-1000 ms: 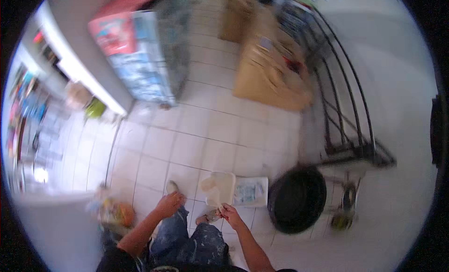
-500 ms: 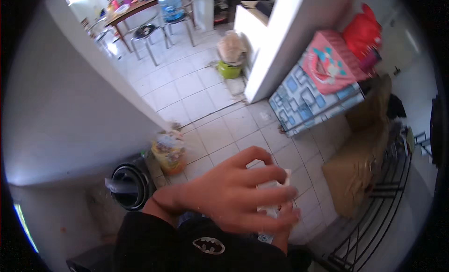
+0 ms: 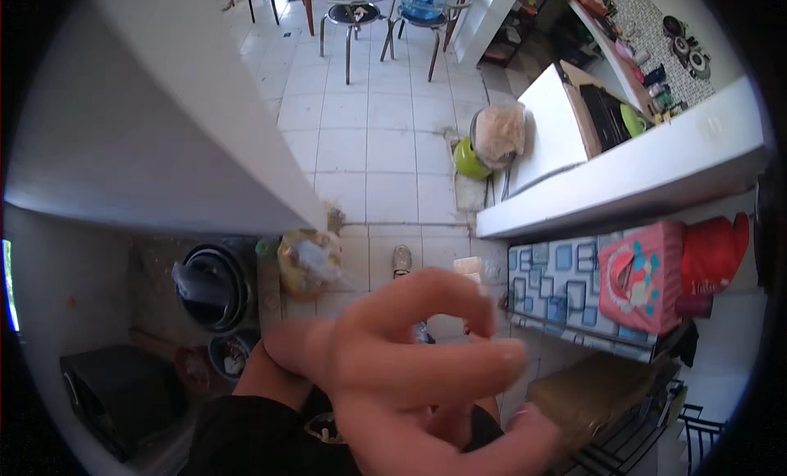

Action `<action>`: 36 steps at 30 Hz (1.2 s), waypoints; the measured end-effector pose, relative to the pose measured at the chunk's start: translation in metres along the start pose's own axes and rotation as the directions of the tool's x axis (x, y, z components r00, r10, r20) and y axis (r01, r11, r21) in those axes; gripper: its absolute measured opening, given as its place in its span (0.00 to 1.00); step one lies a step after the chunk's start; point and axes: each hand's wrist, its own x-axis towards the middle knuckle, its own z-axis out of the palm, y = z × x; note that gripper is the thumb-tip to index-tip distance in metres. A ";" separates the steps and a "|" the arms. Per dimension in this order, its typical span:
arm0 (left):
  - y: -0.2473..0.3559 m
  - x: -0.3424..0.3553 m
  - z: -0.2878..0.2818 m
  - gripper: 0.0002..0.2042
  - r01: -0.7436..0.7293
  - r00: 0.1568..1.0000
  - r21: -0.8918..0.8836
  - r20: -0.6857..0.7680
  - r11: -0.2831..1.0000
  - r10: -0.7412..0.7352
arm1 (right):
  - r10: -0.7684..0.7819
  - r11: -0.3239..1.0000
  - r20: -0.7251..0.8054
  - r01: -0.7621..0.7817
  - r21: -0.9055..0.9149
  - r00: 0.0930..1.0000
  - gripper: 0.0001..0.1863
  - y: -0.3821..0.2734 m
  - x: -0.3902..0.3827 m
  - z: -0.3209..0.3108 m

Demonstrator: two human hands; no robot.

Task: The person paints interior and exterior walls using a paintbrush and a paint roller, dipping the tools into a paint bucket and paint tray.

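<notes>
My left hand [image 3: 410,369] is raised in front of me, large and slightly blurred. Its fingers are bent and spread apart, with floor tiles showing through the gaps. Nothing shows between them. Dark clothing [image 3: 238,431] with a light patch lies under the wrist. Past the fingertips, low on the tiled floor [image 3: 369,193], are a small pale block-like thing [image 3: 469,265] and a clear crumpled thing beside it. A shoe or foot [image 3: 401,259] shows beyond the knuckles. My right hand is not visible; the left hand covers much of the lower middle.
At left stand dark nested tubs [image 3: 215,287], a bag of rubbish [image 3: 307,263] and a black bin-like box [image 3: 123,394]. At right are a patterned chest [image 3: 553,279] with a pink cloth [image 3: 639,275], a cardboard box [image 3: 602,390] and a wall ledge. Metal stools [image 3: 352,15] stand ahead.
The view has turned rightward and swung level with the doorway, bringing the kitchen counter into sight. My left hand looks larger and lower, its fingers spread wider.
</notes>
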 end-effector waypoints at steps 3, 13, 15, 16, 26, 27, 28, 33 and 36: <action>-0.077 0.040 0.036 0.14 -0.255 0.948 0.126 -0.160 0.959 0.273 | -0.061 0.984 0.150 0.084 -0.156 0.987 0.05 -0.033 0.097 0.030; -0.240 0.193 0.008 0.15 -0.041 0.997 0.208 -0.050 0.977 0.053 | -0.160 0.875 0.418 0.325 -0.359 0.894 0.06 -0.301 0.308 0.189; -0.280 0.211 -0.017 0.19 -0.226 0.920 0.397 -0.213 0.890 0.328 | -0.169 0.895 0.498 0.345 -0.285 0.851 0.07 -0.339 0.340 0.235; -0.298 0.215 -0.030 0.19 -0.195 0.948 0.391 -0.160 0.900 0.275 | -0.182 0.913 0.562 0.351 -0.209 0.807 0.09 -0.353 0.354 0.260; -0.430 0.357 -0.156 0.06 -0.109 0.994 0.547 0.054 0.830 0.095 | 0.002 0.942 0.733 0.245 -0.231 0.681 0.07 -0.420 0.431 0.520; -0.439 0.370 -0.173 0.04 -0.046 0.998 0.540 0.064 0.841 0.013 | 0.015 0.954 0.735 0.209 -0.213 0.678 0.07 -0.424 0.440 0.539; -0.450 0.382 -0.189 0.04 0.015 0.995 0.525 0.077 0.851 -0.065 | 0.026 0.955 0.737 0.202 -0.218 0.675 0.08 -0.440 0.445 0.554; -0.522 0.425 -0.281 0.08 0.227 0.971 -0.002 -0.069 0.974 -0.227 | 0.101 0.915 0.735 0.227 -0.332 0.670 0.07 -0.485 0.496 0.645; -0.594 0.422 -0.328 0.06 -0.044 0.872 -0.025 -0.489 0.999 0.026 | 0.084 0.914 0.689 0.220 -0.341 0.720 0.07 -0.525 0.508 0.709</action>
